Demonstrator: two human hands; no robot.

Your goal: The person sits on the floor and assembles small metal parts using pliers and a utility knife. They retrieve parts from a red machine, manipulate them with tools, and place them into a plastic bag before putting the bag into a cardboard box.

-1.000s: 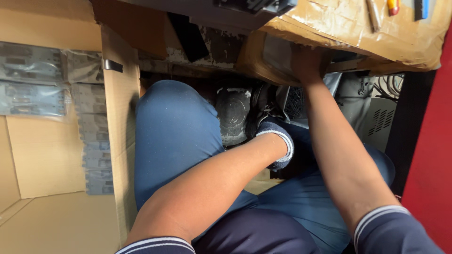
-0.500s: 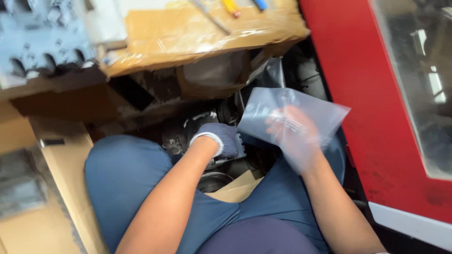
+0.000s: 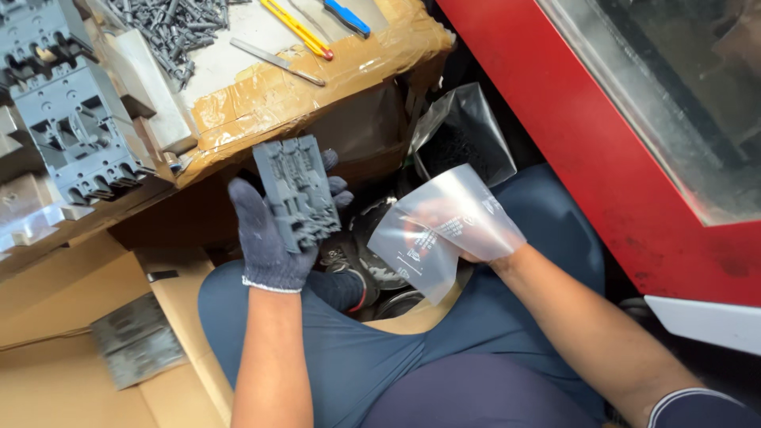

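Observation:
My left hand [image 3: 273, 238], in a dark knit glove, holds up a grey moulded plastic part [image 3: 297, 192] just below the edge of the cardboard-covered bench [image 3: 269, 99]. My bare right hand [image 3: 452, 234] grips an empty clear plastic bag [image 3: 444, 230], and the bag covers most of the hand. The two hands are a short way apart above my lap. I am seated, with blue trousers under both arms.
On the bench lie a pile of dark screws [image 3: 170, 24], a yellow cutter [image 3: 300, 30], a blue tool [image 3: 346, 16] and grey moulded housings [image 3: 67, 119]. A red machine panel [image 3: 602, 158] stands at right. Another clear bag [image 3: 460, 131] hangs under the bench. Bagged parts [image 3: 135, 349] lie in a cardboard box at left.
My view has swung up and right from under the bench. My left hand has come up with the grey part in it. My right hand has brought out the clear bag.

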